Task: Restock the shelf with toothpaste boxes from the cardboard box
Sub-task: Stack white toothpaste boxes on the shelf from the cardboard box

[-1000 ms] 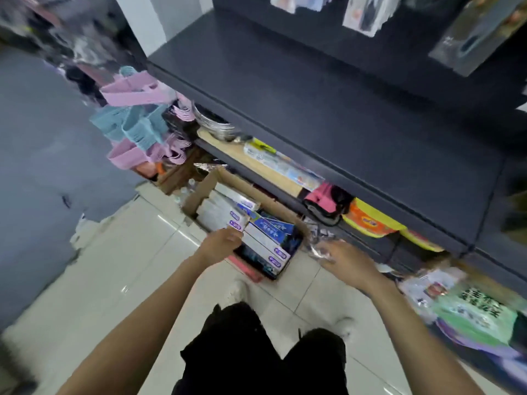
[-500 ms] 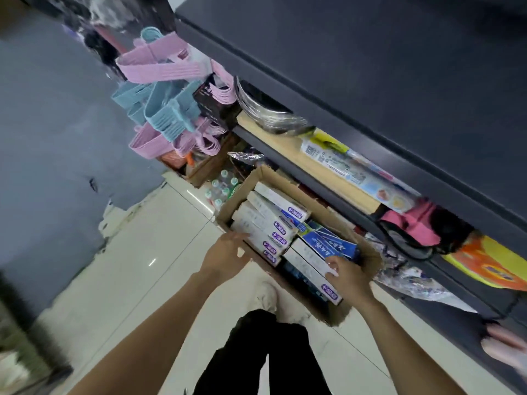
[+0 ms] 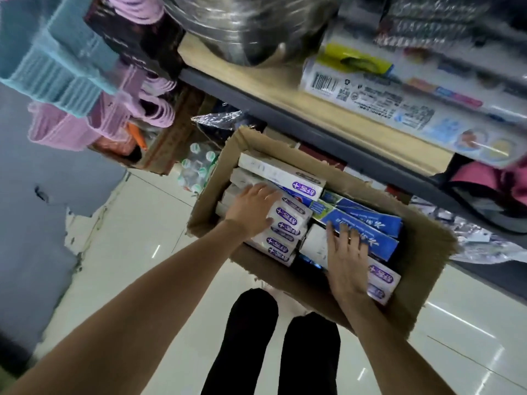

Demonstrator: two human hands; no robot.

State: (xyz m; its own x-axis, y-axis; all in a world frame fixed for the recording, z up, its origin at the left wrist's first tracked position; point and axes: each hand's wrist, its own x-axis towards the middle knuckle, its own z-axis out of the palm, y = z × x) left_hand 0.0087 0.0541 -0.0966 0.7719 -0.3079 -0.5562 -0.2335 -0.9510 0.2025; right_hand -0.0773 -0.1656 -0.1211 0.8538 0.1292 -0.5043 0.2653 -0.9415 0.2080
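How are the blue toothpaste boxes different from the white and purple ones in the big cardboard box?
The blue toothpaste boxes are dark blue with a green end; the white and purple boxes are white with purple labels. The blue ones lie on the right side, by the right hand; most white and purple ones are stacked on the left, under the left hand. Both kinds are long, thin and lying flat inside the cardboard box.
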